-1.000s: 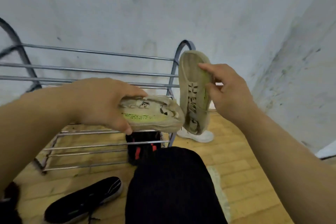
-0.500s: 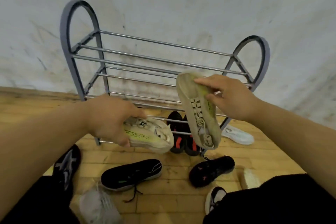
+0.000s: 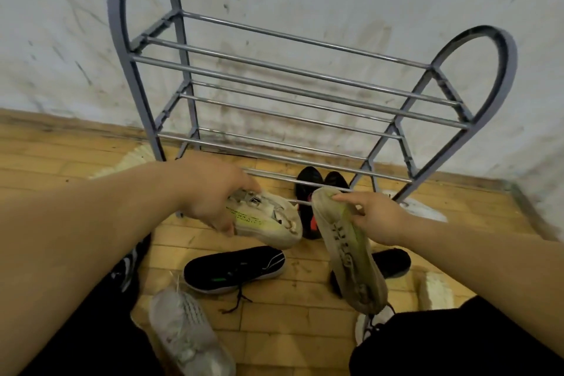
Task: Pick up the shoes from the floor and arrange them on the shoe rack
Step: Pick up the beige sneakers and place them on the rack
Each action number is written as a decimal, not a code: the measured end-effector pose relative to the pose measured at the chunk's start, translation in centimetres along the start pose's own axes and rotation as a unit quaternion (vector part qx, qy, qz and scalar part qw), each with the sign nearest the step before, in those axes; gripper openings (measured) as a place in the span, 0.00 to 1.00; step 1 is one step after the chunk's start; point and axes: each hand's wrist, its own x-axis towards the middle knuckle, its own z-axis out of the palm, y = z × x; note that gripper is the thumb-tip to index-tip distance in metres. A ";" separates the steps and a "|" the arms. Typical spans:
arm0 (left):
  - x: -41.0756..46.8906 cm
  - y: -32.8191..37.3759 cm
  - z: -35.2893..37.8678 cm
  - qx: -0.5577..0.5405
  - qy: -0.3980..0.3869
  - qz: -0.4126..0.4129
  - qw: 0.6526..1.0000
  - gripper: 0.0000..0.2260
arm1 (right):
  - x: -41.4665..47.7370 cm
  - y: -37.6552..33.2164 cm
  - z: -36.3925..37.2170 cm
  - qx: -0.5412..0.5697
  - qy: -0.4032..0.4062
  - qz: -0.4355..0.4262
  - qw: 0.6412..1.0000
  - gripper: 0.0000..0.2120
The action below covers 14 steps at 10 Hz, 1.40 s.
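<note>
My left hand (image 3: 213,192) grips a beige shoe with a yellow-green stripe (image 3: 268,221) by its heel end, toe pointing right. The matching beige shoe (image 3: 348,250) hangs toe down from my right hand (image 3: 375,217), which pinches its heel rim. Both shoes are in the air just in front of the grey metal shoe rack (image 3: 305,76), level with its lowest bars. The rack's upper tiers hold nothing. A black pair with red marks (image 3: 308,186) sits under the lowest bars, partly hidden by the held shoes.
On the wooden floor lie a black sneaker (image 3: 235,268), another black shoe (image 3: 393,262), a grey knit sneaker (image 3: 186,333), a white shoe (image 3: 424,207) by the rack's right leg and a black-and-white shoe (image 3: 128,265) at the left. A scuffed white wall stands behind the rack.
The view has swung left and down, so the whole rack and more floor shoes show. Both hands have dropped with their beige shoes, from the upper bars to the lowest bars.
</note>
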 end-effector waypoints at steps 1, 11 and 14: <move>1.3 -0.1 0.5 0.011 0.009 0.010 1.000 0.44 | 1.7 1.2 1.3 0.080 0.034 0.083 0.993 0.27; 11.5 -2.2 6.1 -0.069 -0.039 0.021 0.997 0.42 | 15.0 5.6 3.0 0.209 -0.002 0.274 0.939 0.24; 11.4 -2.1 5.5 -0.085 -0.032 0.012 0.996 0.43 | 13.6 4.0 3.3 0.211 0.009 0.225 0.951 0.26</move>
